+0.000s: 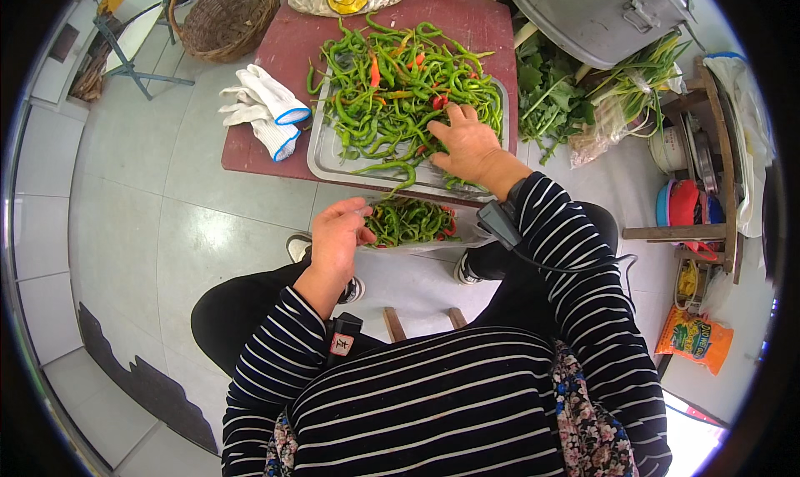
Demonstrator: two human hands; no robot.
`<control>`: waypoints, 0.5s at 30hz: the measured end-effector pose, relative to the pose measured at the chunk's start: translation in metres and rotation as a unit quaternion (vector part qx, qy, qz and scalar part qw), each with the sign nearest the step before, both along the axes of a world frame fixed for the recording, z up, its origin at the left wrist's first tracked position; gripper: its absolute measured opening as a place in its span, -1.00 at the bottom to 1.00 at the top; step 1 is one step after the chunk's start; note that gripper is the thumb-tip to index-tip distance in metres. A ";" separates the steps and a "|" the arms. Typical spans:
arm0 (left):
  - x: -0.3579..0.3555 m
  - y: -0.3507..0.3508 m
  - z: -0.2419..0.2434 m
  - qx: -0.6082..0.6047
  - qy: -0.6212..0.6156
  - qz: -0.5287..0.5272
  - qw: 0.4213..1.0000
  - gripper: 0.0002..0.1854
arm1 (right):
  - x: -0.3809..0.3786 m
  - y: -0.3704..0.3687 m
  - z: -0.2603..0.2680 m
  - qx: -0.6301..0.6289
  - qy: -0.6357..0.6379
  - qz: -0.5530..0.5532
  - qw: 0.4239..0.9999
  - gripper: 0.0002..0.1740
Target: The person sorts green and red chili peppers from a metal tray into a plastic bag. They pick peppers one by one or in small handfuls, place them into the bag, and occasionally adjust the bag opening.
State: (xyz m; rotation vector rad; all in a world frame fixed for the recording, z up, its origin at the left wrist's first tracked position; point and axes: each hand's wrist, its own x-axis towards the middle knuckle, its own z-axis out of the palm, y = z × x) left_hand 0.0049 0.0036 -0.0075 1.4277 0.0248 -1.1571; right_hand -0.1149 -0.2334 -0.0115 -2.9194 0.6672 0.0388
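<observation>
Green chili peppers [387, 102], with a few red and orange ones among them, lie heaped on a rectangular metal tray [319, 155] on a dark red table [275, 146]. My right hand [465, 141] rests with spread fingers on the near right part of the heap; whether it grips a pepper cannot be told. Below the table edge, a clear plastic bag [425, 247] holds more green and red peppers [409, 222]. At the left side of its opening is my left hand [340, 230], fingers curled and thumb near the film; its hold on the bag is unclear.
White knitted gloves with blue cuffs [265, 105] lie at the table's left edge. A wicker basket [228, 21] stands on the floor beyond them. Leafy greens [550, 96] and a large metal pot [600, 14] are to the right, near a wooden rack [675, 232]. A cable hangs by my right sleeve.
</observation>
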 end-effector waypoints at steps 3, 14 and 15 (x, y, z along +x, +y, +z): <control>0.000 -0.001 0.000 0.001 -0.003 -0.008 1.000 -0.63 | 0.002 0.001 -0.001 -0.005 -0.003 0.001 1.000 -0.59; 0.001 -0.001 -0.001 0.004 0.004 0.000 1.000 -0.55 | 0.004 -0.025 0.002 0.086 -0.224 -0.004 0.971 -0.68; 0.001 -0.001 -0.001 0.008 0.005 0.000 1.000 -0.55 | 0.005 -0.030 0.005 0.125 -0.248 -0.020 0.960 -0.69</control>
